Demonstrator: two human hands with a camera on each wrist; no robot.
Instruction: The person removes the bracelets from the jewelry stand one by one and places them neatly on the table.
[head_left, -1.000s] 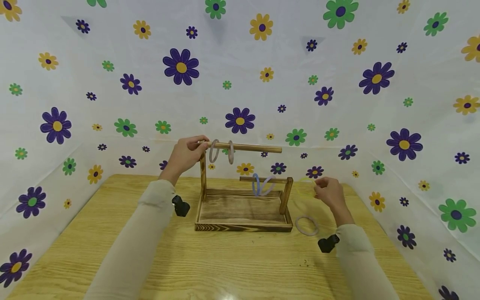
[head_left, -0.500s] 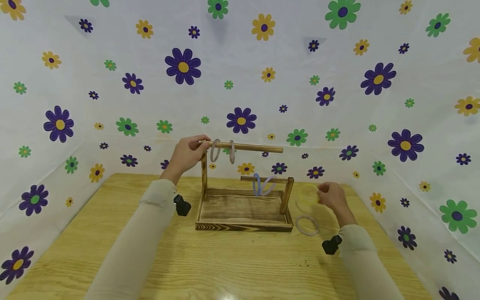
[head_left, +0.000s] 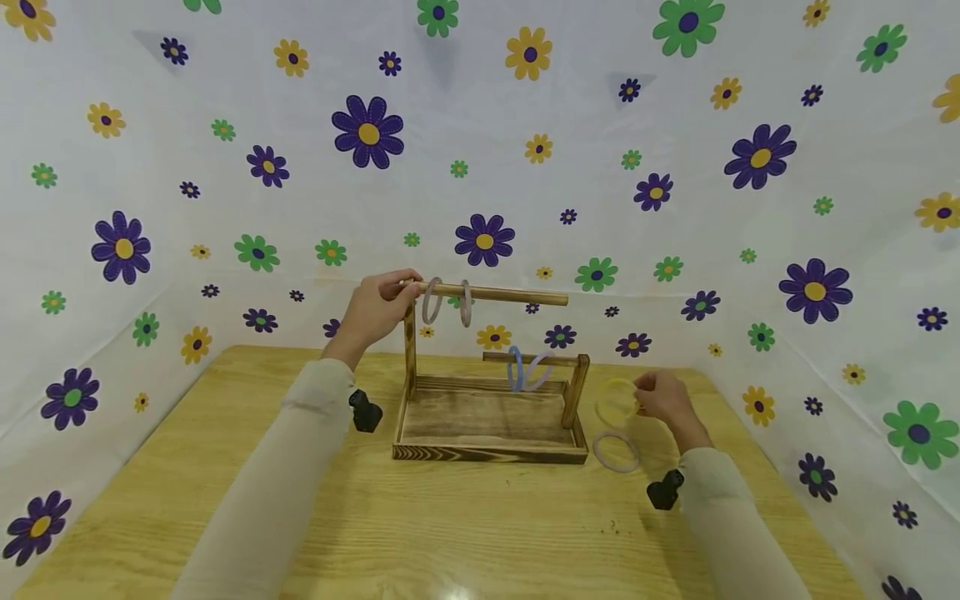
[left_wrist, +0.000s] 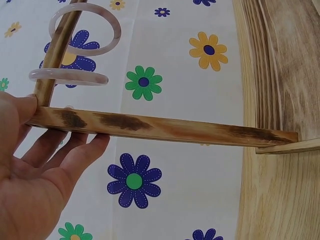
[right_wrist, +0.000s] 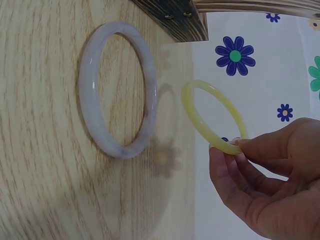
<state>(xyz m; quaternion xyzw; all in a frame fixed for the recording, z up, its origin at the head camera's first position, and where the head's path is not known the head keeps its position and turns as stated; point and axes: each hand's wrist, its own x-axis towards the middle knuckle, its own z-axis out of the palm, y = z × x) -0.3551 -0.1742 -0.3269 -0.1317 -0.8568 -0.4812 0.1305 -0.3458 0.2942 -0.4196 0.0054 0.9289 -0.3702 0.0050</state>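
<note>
At the top corner of a wooden bangle stand point(head_left: 410, 350), my left hand point(head_left: 378, 308) grips the tall post, thumb by the upper rod and fingers round the other side in the left wrist view. Two greyish bangles hang on that rod, the nearer bangle point(left_wrist: 70, 76) close to my thumb. My right hand point(head_left: 663, 400) pinches a yellow bangle point(right_wrist: 212, 120) between thumb and fingertips, right of the stand and tilted in the right wrist view. On the table beside it lies a pale lilac-grey bangle point(right_wrist: 90, 95).
A blue bangle point(head_left: 515, 369) and a pale lilac bangle point(head_left: 537, 372) hang on the stand's lower rod. Below them is the stand's shallow tray point(head_left: 480, 455). Dark specks mark the wooden table point(head_left: 480, 533) at front right. A flower-printed sheet point(head_left: 480, 100) encloses the back and sides.
My right hand has come down a little with the yellow bangle, closer to the bangle lying on the table. The left hand keeps its hold on the stand.
</note>
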